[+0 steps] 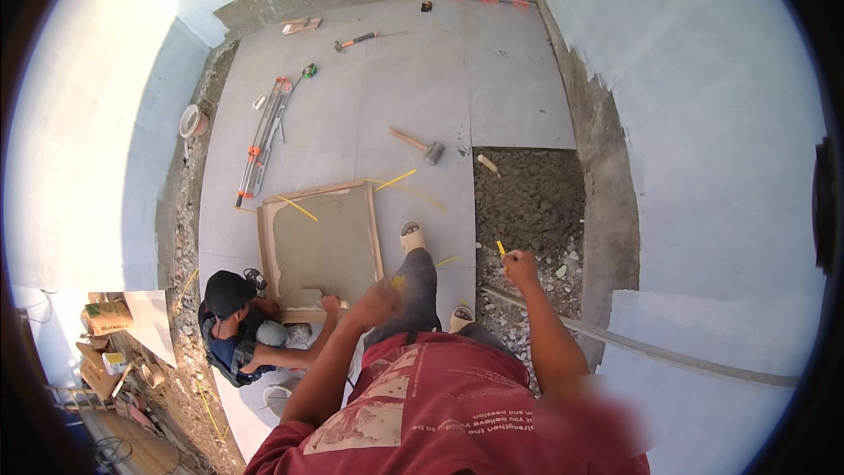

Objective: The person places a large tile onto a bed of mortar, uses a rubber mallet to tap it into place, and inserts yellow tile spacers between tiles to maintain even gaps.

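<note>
My right hand [520, 271] is closed around a short yellow plastic strap [501, 248], held over the gravel strip at the right. My left hand [378, 303] is closed too, in front of my leg; a blurred bit of yellow strap [398, 283] shows at its fingers. Left of it lies a mortar-coated tile [321, 237] with brown edging, and yellow strap ends [396, 180] stick out around it. A crouching co-worker [230, 325] works a trowel [308, 297] on the mortar at its near edge.
Wet mortar [532, 198] fills the untiled bay at right, with gravel nearer me. A long metal bar [677, 358] crosses there. On the laid grey tiles lie a rubber mallet [431, 153], a tile cutter [265, 141] and a hammer [353, 41]. A bucket [191, 121] stands by the left wall.
</note>
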Demonstrator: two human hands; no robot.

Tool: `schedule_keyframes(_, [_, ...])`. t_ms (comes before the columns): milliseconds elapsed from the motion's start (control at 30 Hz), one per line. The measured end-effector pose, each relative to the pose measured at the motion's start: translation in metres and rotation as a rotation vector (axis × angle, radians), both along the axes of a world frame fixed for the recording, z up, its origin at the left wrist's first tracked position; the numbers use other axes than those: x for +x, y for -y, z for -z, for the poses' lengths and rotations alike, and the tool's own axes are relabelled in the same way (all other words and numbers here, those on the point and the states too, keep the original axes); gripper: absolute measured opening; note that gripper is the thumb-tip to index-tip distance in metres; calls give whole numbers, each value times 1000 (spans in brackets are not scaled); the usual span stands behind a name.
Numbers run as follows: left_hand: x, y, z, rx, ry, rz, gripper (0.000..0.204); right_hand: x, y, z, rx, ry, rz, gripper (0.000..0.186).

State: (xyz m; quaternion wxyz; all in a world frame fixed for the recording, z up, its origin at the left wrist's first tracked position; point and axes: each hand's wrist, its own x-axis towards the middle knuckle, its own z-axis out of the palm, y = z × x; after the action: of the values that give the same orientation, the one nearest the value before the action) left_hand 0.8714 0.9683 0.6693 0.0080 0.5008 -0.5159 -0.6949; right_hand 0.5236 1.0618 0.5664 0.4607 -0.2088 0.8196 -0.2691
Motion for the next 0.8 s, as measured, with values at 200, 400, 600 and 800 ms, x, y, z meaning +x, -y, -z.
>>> schedule_keyframes(200, [-30,182,5,-170,121,158,30,-62,-104,113,386,211,747,10])
schedule_keyframes(400, [-95,329,3,-241,152,292,35,-27,-61,118,203,311,572,16])
schedule_keyframes(600, [-197,434,39,-361,269,648,41,-3,41,147,163,353,442,16])
schedule_keyframes(800, [-296,514,38,-408,330,813,44,-40,141,147,215,549,1104,15])
